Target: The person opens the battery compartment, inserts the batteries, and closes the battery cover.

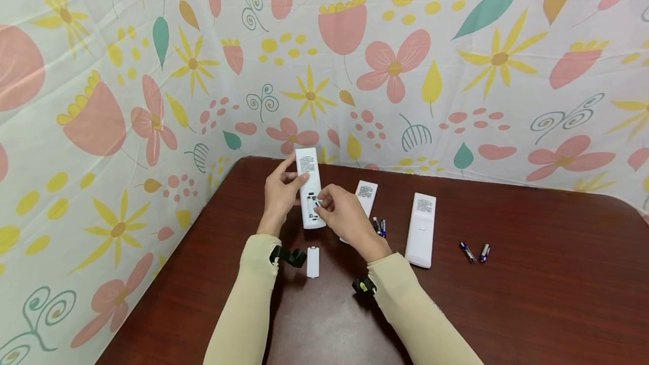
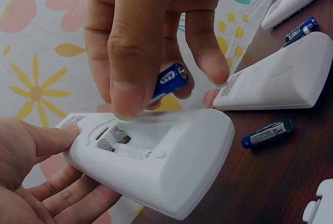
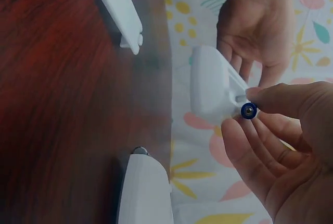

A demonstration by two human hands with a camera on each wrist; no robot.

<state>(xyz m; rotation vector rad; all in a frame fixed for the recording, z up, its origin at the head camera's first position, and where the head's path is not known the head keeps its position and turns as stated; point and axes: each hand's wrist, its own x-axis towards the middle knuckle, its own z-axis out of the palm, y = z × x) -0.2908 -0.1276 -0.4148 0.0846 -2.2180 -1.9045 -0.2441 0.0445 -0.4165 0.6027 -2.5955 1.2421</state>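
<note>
My left hand (image 1: pixel 279 193) grips a white remote control (image 1: pixel 307 165), thumb on its back and fingers beneath, raised off the table. Its battery compartment (image 2: pixel 130 143) is uncovered, and coil springs show inside. My right hand (image 1: pixel 347 216) pinches a blue AAA battery (image 2: pixel 171 79) between thumb and fingers, just above the compartment. In the right wrist view, one end of that battery (image 3: pixel 248 111) points at the camera, close beside the remote. A loose white battery cover (image 1: pixel 312 262) lies on the table below the hands.
A second white remote (image 1: pixel 366 196) lies partly behind my right hand, with two batteries (image 1: pixel 383 228) beside it. Farther right lie a third remote (image 1: pixel 422 230) and two more batteries (image 1: pixel 467 252). A flower-patterned cloth (image 1: pixel 324 72) hangs along the back and left of the brown table (image 1: pixel 532 297).
</note>
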